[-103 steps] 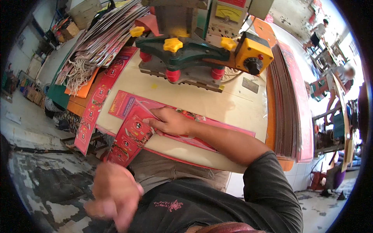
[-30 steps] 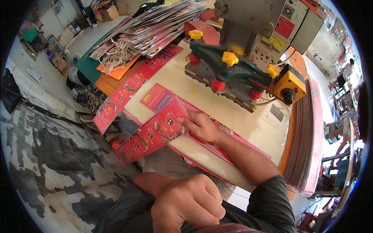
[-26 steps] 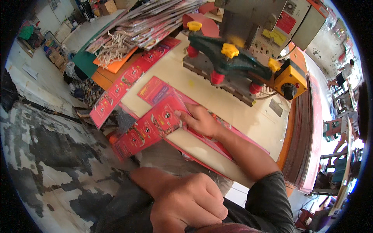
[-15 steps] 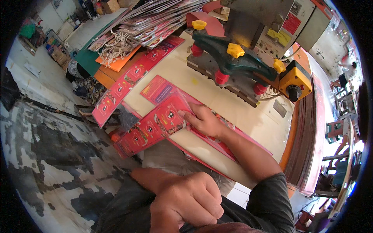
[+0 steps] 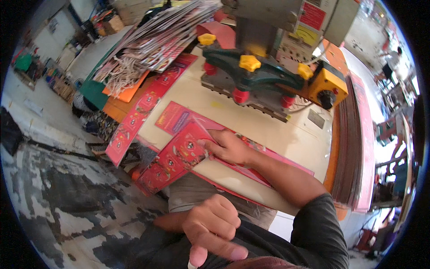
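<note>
My right hand (image 5: 229, 148) grips the upper end of a long red printed plastic strip (image 5: 172, 162), thumb on top and fingers underneath. The strip slants down to the left past the table's front edge. Beneath my right hand and forearm lie more red printed strips (image 5: 286, 162), beside a red and purple printed piece (image 5: 174, 118). My left hand (image 5: 215, 228) is raised close to me at the bottom, away from the table. Its fingers are curled, and a small white bit shows by the thumb tip; what it is, I cannot make out.
A press with a dark green frame (image 5: 264, 74) and yellow knobs stands over the cream table top (image 5: 215, 134). A yellow control box (image 5: 329, 87) hangs at its right. Red strips (image 5: 139, 105) and a pile of printed sheets (image 5: 156, 40) lie left; a tall stack (image 5: 354, 148) stands right.
My left hand has turned and dropped slightly, showing its thumb and index finger. My right hand keeps its hold on the strip. The whole view has shifted a little.
</note>
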`<state>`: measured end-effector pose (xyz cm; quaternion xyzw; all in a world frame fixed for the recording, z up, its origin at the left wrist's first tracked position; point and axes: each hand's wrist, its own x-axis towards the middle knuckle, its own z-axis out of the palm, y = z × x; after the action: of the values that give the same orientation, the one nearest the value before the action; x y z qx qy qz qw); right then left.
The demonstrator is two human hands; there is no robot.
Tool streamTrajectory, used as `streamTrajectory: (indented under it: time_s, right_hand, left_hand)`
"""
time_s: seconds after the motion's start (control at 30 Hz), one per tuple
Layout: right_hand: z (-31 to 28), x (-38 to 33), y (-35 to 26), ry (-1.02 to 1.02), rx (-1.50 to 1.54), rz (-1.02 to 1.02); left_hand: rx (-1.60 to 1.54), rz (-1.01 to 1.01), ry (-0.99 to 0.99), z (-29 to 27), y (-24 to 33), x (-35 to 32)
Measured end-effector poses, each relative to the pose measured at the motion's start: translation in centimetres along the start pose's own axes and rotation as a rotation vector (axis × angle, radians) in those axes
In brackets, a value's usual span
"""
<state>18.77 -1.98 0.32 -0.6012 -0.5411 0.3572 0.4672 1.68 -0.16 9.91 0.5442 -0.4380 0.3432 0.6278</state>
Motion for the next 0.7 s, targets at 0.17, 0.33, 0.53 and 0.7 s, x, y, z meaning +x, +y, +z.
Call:
streamTrajectory:
  time_s: [0.17,0.33,0.53,0.7]
  right_hand:
    - [0.4,0.3,-0.1,0.032,-0.082,-0.235]
    - [0.2,0.0,0.6,0.055,-0.035,-0.313]
    - [0.8,-0.3,-0.9,0.124,-0.059,-0.352]
    - [0.5,-0.6,-2.7,0.227,-0.135,-0.441]
  left_hand:
    - [0.576,-0.225,0.221,-1.9,1.9,-4.8]
    - [1.049,-0.671,0.599,-5.8,3.7,-6.9]
    - [1.214,-0.782,0.781,-10.9,4.7,-11.1]
    - [1.469,-0.782,0.67,-11.4,5.3,-10.8]
